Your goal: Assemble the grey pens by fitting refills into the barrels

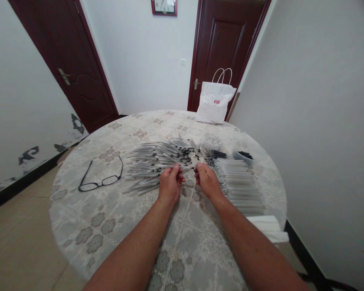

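Note:
My left hand (170, 182) pinches a slim, pale pen-like stick between thumb and fingers; its dark end points toward the other hand. A short gap away, my right hand (206, 178) has its thumb and fingertips pressed together, and what they hold is too small to make out. Beyond and left of my left hand lies a loose heap of similar pale sticks (145, 161), many with black ends. To the right of my right hand, neat rows of translucent pale sticks (239, 182) lie side by side, with a cluster of small black parts (214, 155) at their far end.
Black-framed glasses (101, 182) lie on the left of the round, patterned table (109, 226). A bowl (244, 157) of black pieces and a clear bag (211, 141) sit at the right back. Farther off stands a white paper bag (215, 103). Folded white material (265, 226) rests at the right edge.

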The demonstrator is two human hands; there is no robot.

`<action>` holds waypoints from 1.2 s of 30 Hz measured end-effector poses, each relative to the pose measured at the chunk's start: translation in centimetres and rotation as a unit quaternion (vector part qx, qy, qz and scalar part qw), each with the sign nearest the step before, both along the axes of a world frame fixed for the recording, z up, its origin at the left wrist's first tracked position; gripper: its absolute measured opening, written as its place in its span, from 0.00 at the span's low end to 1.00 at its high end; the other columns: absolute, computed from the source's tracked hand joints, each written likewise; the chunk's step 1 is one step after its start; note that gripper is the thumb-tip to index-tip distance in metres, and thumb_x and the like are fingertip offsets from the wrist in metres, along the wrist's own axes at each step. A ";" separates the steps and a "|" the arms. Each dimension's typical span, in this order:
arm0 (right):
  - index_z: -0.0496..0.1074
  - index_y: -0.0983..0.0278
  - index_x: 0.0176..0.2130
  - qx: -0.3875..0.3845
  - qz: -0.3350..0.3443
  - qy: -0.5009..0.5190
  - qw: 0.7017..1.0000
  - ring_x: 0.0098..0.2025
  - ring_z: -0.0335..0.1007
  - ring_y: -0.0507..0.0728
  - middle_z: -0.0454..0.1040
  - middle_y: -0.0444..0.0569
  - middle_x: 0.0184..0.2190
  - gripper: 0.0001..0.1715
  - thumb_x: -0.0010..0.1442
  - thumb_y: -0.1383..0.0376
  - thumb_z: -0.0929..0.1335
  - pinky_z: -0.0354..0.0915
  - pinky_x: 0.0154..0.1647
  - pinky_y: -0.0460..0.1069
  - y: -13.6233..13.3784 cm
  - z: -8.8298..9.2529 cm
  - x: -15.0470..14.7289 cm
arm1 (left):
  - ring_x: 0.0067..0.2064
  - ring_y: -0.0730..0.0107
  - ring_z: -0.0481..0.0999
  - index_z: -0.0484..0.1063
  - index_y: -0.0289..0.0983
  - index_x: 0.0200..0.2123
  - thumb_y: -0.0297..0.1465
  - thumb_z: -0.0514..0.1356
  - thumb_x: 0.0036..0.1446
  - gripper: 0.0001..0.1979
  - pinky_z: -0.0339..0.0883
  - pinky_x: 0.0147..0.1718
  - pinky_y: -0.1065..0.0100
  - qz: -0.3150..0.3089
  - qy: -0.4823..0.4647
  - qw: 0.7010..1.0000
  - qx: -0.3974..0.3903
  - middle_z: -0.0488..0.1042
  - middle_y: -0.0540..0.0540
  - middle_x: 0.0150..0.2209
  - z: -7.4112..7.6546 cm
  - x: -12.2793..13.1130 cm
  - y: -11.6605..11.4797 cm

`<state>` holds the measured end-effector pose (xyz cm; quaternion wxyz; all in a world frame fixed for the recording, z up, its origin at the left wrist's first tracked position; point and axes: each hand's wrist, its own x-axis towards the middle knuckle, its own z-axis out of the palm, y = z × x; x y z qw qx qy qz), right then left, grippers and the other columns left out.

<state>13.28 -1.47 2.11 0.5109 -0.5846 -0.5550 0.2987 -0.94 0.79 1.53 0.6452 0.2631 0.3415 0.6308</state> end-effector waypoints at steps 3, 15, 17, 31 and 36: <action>0.68 0.60 0.28 0.006 0.010 -0.030 0.999 0.24 0.65 0.55 0.68 0.44 0.21 0.30 0.70 0.44 0.58 0.59 0.27 0.48 0.0 0.1 0.1 | 0.25 0.77 0.69 0.73 0.34 0.33 0.40 0.73 0.47 0.18 0.65 0.23 0.72 -0.008 0.009 1.000 0.003 0.73 0.50 0.29 -0.1 0.0 -0.1; 0.69 0.60 0.46 0.010 0.026 0.031 0.999 0.25 0.68 0.53 0.73 0.42 0.30 0.16 0.65 0.53 0.64 0.63 0.28 0.48 0.0 0.1 -0.2 | 0.24 0.76 0.68 0.72 0.35 0.32 0.40 0.72 0.46 0.18 0.64 0.22 0.71 0.007 0.012 1.000 0.006 0.73 0.51 0.28 -0.3 0.1 0.1; 0.70 0.61 0.39 -0.005 0.018 0.029 0.999 0.23 0.67 0.53 0.72 0.43 0.27 0.21 0.68 0.48 0.60 0.62 0.26 0.48 -0.1 0.0 -0.1 | 0.24 0.77 0.68 0.72 0.35 0.32 0.41 0.72 0.46 0.18 0.65 0.22 0.71 0.005 0.015 1.000 0.008 0.73 0.51 0.29 -0.4 0.1 0.1; 0.70 0.60 0.42 -0.003 0.020 0.056 0.998 0.22 0.67 0.52 0.73 0.44 0.29 0.23 0.68 0.45 0.60 0.62 0.23 0.47 -0.1 -0.2 -0.4 | 0.24 0.77 0.68 0.73 0.35 0.32 0.41 0.72 0.47 0.18 0.64 0.22 0.72 0.010 0.024 1.000 0.009 0.73 0.51 0.28 -0.7 0.2 0.3; 0.67 0.60 0.29 -0.020 0.035 0.008 0.999 0.22 0.65 0.53 0.69 0.44 0.22 0.30 0.68 0.42 0.59 0.60 0.23 0.47 0.2 -0.6 -0.1 | 0.24 0.77 0.68 0.73 0.35 0.32 0.42 0.72 0.47 0.18 0.64 0.22 0.73 0.003 0.032 0.999 0.010 0.72 0.51 0.28 -0.6 0.2 0.1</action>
